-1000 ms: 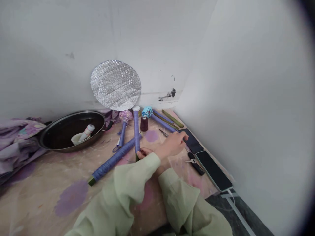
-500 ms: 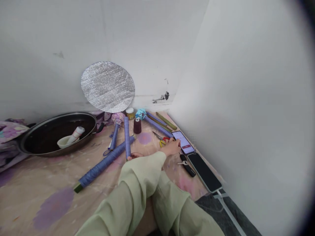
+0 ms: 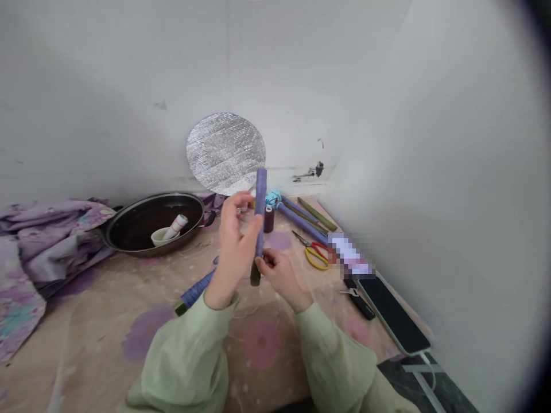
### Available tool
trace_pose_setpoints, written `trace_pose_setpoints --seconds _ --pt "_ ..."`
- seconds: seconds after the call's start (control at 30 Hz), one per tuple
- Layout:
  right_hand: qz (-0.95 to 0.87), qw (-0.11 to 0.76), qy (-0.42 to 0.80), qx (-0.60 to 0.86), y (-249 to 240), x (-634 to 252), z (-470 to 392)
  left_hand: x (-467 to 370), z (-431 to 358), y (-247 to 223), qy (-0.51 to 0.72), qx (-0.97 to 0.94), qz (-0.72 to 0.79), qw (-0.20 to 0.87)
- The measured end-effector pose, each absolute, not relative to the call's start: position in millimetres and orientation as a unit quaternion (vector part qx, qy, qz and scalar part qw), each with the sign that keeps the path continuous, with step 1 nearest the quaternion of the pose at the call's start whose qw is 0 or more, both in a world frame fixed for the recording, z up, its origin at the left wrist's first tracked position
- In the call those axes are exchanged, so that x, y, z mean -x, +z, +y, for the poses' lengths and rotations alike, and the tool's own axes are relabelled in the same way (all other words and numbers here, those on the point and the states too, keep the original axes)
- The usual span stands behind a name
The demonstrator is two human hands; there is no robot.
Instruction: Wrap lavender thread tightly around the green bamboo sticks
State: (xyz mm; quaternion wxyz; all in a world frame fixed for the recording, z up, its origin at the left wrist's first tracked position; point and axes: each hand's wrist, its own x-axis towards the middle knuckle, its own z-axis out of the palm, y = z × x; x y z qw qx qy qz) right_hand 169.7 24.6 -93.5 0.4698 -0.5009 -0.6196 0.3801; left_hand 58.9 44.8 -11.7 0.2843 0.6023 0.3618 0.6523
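Observation:
In front of me a stick wrapped in purple tape stands nearly upright, its bare green-brown end pointing down. My left hand is closed on its middle, the thumb lying across the wrap and the fingers curled at the far side. At the lower edge of the wrap, my right hand pinches the stick between thumb and fingers. Behind the stick sits a dark maroon thread spool. A thicker stick wound with blue-purple material lies on the cloth, partly hidden by my left hand.
Scissors with red and yellow handles lie right of my hands. Beyond are a pixelated phone, a key and a dark phone with a cable. A black pan holding a white bowl stands left.
My left hand has come back from the lit phone to the wrapped stick. The stick, in my right hand before, is raised and held by both hands. The view has turned left.

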Motion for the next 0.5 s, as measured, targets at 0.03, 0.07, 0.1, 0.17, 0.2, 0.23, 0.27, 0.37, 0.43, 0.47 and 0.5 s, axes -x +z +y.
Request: trace_pose_setpoints --seconds 0.03,0.07,0.1,0.17,0.2,0.23,0.27,0.37,0.43,0.47,0.5 --pt "-0.626 0.461 0.387 0.496 -92 -168 25 -48 49 -14 0.650 -0.574 0.375 0.329" --pt "-0.633 0.453 0.394 0.489 -88 -167 25 -40 52 -15 0.637 -0.551 0.372 0.390" --pt "-0.640 0.447 0.399 0.481 -82 -165 24 -33 53 -16 0.617 -0.534 0.364 0.448" --pt "-0.653 0.442 0.405 0.463 -67 -162 21 -23 52 -15 0.586 -0.518 0.346 0.518" --pt "-0.659 0.438 0.409 0.455 -60 -160 20 -19 49 -14 0.585 -0.506 0.335 0.538" --pt "-0.665 0.433 0.412 0.447 -53 -158 19 -15 46 -11 0.591 -0.488 0.324 0.554" --pt "-0.671 0.428 0.415 0.442 -47 -155 18 -12 43 -9 0.603 -0.458 0.309 0.576" --pt "-0.681 0.411 0.424 0.432 -36 -146 18 -4 37 -4 0.627 -0.366 0.267 0.633" --pt "-0.684 0.403 0.430 0.431 -33 -141 20 0 38 -2 0.631 -0.345 0.256 0.646" --pt "-0.683 0.399 0.434 0.431 -32 -140 21 1 39 -2 0.633 -0.341 0.252 0.648" --pt "-0.683 0.394 0.438 0.432 -31 -138 23 2 40 -1 0.634 -0.340 0.248 0.649"
